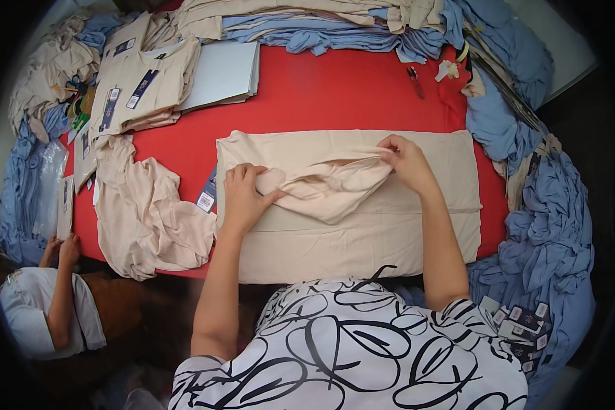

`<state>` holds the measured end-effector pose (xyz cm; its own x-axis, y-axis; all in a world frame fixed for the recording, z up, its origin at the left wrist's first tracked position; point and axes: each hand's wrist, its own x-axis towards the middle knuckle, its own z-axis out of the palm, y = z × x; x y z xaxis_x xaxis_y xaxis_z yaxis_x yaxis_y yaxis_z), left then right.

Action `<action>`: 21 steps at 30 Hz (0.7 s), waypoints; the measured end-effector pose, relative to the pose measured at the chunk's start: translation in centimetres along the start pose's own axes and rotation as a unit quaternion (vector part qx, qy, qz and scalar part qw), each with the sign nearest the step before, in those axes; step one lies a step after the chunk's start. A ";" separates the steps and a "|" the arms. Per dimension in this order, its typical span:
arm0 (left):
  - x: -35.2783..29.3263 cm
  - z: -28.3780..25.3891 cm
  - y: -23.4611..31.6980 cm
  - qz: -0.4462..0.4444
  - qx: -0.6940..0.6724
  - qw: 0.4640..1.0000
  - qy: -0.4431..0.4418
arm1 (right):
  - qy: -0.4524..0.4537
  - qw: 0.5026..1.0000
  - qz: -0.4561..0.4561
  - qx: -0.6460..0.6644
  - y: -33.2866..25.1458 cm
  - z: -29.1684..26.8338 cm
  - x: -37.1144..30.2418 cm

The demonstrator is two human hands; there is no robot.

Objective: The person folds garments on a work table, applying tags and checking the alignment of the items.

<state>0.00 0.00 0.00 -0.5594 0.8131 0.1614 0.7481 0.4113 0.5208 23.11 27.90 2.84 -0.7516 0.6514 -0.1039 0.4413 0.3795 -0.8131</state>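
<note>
A worker folds a beige garment [362, 225] laid flat across the near edge of a red table [335, 92], seen from a head cam. The left hand [242, 195] pinches a bunched fold of fabric near the garment's left end; the right hand [406, 160] grips the same gathered ridge toward the far edge, fingers closed on cloth. Both hands are grasping, neither released. The step in hand looks like drawing a sleeve or upper layer in toward the middle. Judging by the slack ridge btwn the hands, the next move calls for pulling it taut and laying it flat w/o wrinkling the layer below.

A crumpled beige garment [150, 212] w/ a hang tag [207, 198] lies just beside it at the left edge. Folded beige stacks [143, 85] and grey card sheets [222, 72] sit at the far left corner; blue garments [526, 137] heap along the far and right edges. Another person [48, 307] sits at lower left, hand at the table's left edge.
</note>
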 end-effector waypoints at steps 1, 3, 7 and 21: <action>0.1 -0.3 0.0 0.031 0.020 0.999 0.022 | -0.016 1.000 0.014 -0.001 0.3 -0.7 0.6; 0.2 -0.6 -0.7 0.076 0.025 0.996 0.045 | 0.006 0.999 0.030 -0.032 0.6 -0.8 0.9; -0.4 -0.7 -2.0 0.107 0.005 0.993 0.054 | 0.166 0.961 -0.073 -0.208 -0.6 2.2 -0.6; -0.2 -1.3 -4.0 0.122 -0.019 0.992 0.032 | 0.166 0.902 -0.187 -0.351 0.4 8.5 -4.2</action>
<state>-3.36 -2.31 -0.98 -0.3852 0.8583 0.3391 0.8506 0.1878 0.4911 22.32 19.73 -1.89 -0.7756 0.5081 0.3746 0.4763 0.8605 -0.1810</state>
